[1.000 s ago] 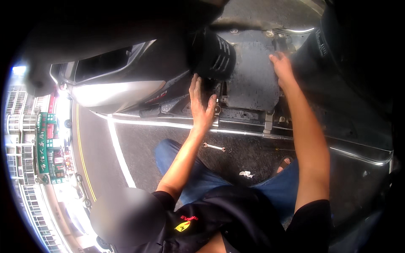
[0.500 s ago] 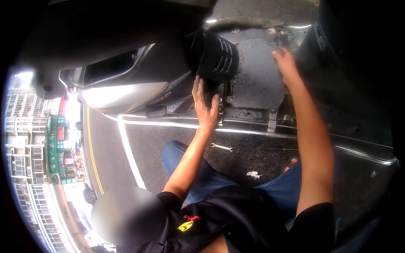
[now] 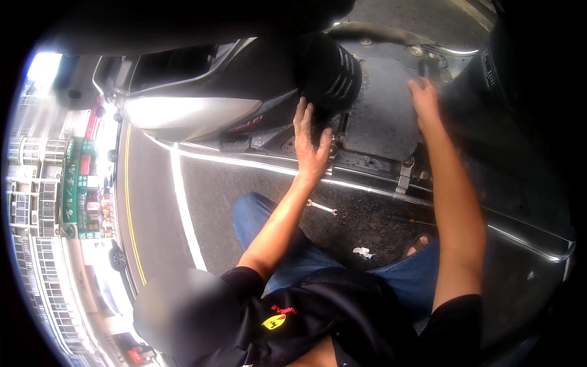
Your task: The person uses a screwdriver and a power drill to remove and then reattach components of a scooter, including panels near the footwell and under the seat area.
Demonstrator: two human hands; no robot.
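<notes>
A flat grey metal plate (image 3: 382, 107) sits in the floor section of a dark scooter. My left hand (image 3: 310, 144) is open, fingers stretched out against the dark lower body, just below a black slotted cover (image 3: 336, 73) left of the plate. The fingertips are partly in shadow. My right hand (image 3: 427, 104) has its fingers bent on the plate's upper right edge, gripping it there; the underside of that edge is hidden. A metal bracket (image 3: 405, 177) juts down below the plate, near a long chrome rail (image 3: 526, 241).
A double-ended wrench (image 3: 321, 207), a dark screwdriver (image 3: 403, 218) and crumpled white scrap (image 3: 363, 252) lie on the asphalt near my blue-jeaned legs (image 3: 251, 214). A silver-and-black body panel (image 3: 183, 113) spans the upper left. Beyond are a marked road (image 3: 153, 208), vehicle wheels and buildings (image 3: 36, 202).
The view has shifted, so the scooter and both hands appear farther right than a second ago. Both hands stay at nearly the same places on the scooter.
</notes>
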